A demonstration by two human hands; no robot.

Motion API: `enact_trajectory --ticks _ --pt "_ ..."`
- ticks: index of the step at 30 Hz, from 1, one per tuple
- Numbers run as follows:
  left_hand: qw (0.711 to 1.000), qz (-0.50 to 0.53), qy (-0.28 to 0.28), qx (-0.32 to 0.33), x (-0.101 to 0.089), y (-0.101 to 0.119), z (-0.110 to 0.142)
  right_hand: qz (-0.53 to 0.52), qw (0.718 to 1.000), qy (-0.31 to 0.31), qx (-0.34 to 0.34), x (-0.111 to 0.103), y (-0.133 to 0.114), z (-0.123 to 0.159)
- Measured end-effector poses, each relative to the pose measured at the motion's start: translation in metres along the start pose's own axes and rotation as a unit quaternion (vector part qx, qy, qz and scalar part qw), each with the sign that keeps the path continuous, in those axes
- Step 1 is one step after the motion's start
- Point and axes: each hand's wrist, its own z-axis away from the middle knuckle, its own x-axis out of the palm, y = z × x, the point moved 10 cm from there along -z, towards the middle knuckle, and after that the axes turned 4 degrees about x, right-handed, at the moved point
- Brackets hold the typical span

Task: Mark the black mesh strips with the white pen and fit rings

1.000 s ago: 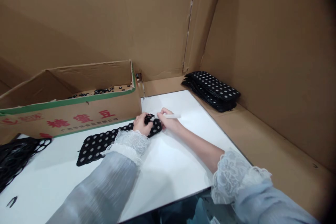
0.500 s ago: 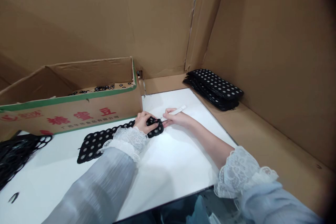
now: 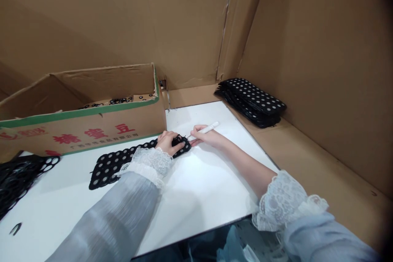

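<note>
A long black sheet with rows of round grey dots point(image 3: 106, 168) lies on the white tabletop point(image 3: 202, 196). My left hand point(image 3: 166, 142) is closed over its right end, thumb on the near side and fingers curled at the far side. My right hand point(image 3: 202, 135) grips a slim white pen-like tool point(image 3: 211, 126), whose back end sticks out past the hand. The tool's front reaches the sheet's right corner, beside my left fingers. Its tip is too small to make out.
A cardboard box point(image 3: 104, 125) with small black rings point(image 3: 123, 100) inside stands at the back left. Black netted scrap point(image 3: 21, 176) lies at the left edge, near a loose black piece point(image 3: 15, 229). A stack of dotted black sheets point(image 3: 251, 100) sits back right, beside cardboard walls.
The right end of the sheet has shifted slightly under my left hand, and my left fingers have closed in a little. My right hand still holds the white tool at the corner.
</note>
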Motion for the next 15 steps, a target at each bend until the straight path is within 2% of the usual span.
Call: enact_trajectory --ticks 9,15 --pt "0.999 0.044 -0.01 0.01 0.004 -0.011 -0.005 0.013 0.999 -0.023 -0.018 0.001 -0.003 0.001" --pt "0.998 0.064 0.006 0.002 0.001 -0.011 -0.005 0.093 0.994 0.015 -0.05 -0.001 -0.007 0.001"
